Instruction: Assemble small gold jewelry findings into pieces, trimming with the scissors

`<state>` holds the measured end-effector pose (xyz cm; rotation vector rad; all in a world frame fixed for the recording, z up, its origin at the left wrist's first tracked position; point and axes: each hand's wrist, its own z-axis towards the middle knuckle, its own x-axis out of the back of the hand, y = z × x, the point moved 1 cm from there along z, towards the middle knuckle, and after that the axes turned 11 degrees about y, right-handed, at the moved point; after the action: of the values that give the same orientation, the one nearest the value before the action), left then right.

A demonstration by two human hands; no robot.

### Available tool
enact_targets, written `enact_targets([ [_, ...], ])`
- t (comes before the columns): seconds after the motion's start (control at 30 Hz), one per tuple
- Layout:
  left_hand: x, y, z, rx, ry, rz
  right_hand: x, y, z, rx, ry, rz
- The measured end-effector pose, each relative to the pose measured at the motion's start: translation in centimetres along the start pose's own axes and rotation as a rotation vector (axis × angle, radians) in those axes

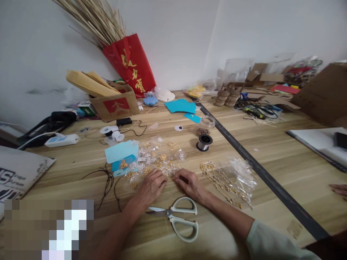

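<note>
My left hand (150,187) and my right hand (189,184) rest close together on the wooden table (271,155), fingers curled and pinching at the near edge of a pile of small gold and silver charms in clear bags (159,162). What the fingertips hold is too small to make out. White-handled scissors (177,216) lie just in front of both wrists. Gold chains on clear plastic (225,180) lie to the right of my right hand. Thin black cord (108,184) trails to the left of my left hand.
A wire spool (204,142), light blue card (120,151), a cardboard box (114,103), a red bag of dried stalks (130,65) and a power strip (61,140) sit further back. A dark seam (260,169) crosses the table. Another person's fingers (338,189) show at the right edge.
</note>
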<state>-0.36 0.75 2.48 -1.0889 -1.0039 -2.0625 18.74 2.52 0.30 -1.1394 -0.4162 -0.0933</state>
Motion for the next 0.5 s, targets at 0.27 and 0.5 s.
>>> enact_targets([
  [0.27,1.5,-0.5,0.2,-0.005,-0.123,0.015,-0.4,-0.1,0.1,0.053,-0.023,-0.051],
  [0.5,2.4,-1.1,0.7,0.096,-0.089,-0.077,-0.4,0.0,0.2,0.044,-0.017,-0.054],
])
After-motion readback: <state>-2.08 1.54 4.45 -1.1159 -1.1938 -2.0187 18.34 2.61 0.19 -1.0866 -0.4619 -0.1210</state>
